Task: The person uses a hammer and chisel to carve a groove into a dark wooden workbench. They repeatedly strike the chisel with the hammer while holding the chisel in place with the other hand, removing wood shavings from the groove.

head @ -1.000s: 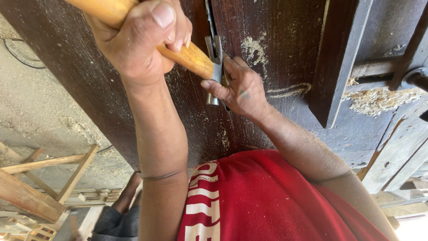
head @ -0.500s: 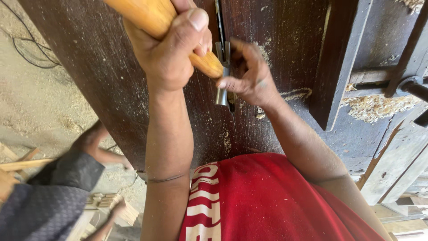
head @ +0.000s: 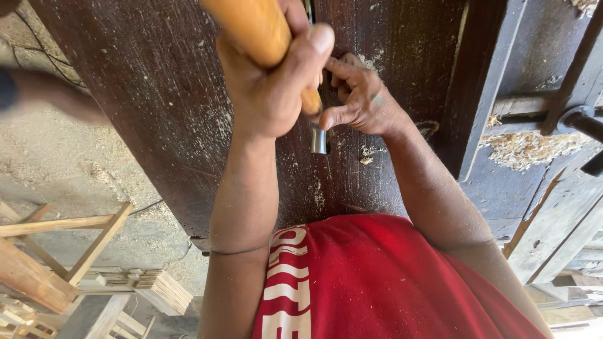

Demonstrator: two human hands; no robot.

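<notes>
Hands work close together over a dark plank point(head: 157, 107). Left hand point(head: 270, 81) is wrapped tight round a wooden handle point(head: 251, 25). Right hand point(head: 361, 97) pinches a metal chisel point(head: 319, 139), upright against the plank, just under the left hand. Sawdust point(head: 534, 147) lies to the right.

We see our left hand point(head: 270, 81) around a wooden handle point(head: 257, 37), just left of our right hand point(head: 358, 97), which pinches a metal chisel point(head: 319, 138) against the plank point(head: 157, 94). Sawdust point(head: 527, 147) lies right; wooden frames point(head: 56, 251) lie lower left.
</notes>
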